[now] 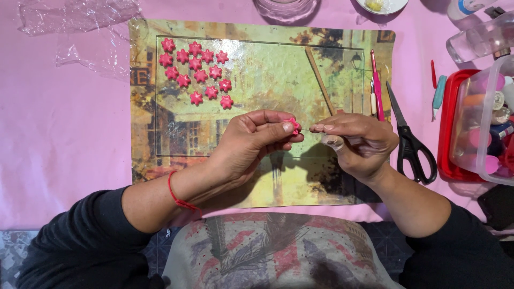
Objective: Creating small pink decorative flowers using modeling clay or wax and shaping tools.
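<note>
I count about fifteen finished stars (195, 72) at upper left; my left hand (251, 142) pinches another flower (294, 126) at centre, my right hand (356, 142) pinching a thin wire (306, 130) into it.

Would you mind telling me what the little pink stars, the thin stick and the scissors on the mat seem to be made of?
Pink stars: likely modelling clay or a similar paste, matte, soft-edged and slightly uneven in shape.
Thin stick: apparently wood, pale brown, dull and straight.
Scissors: grey metal blades with a slight sheen; black handles that look like plastic.
</note>
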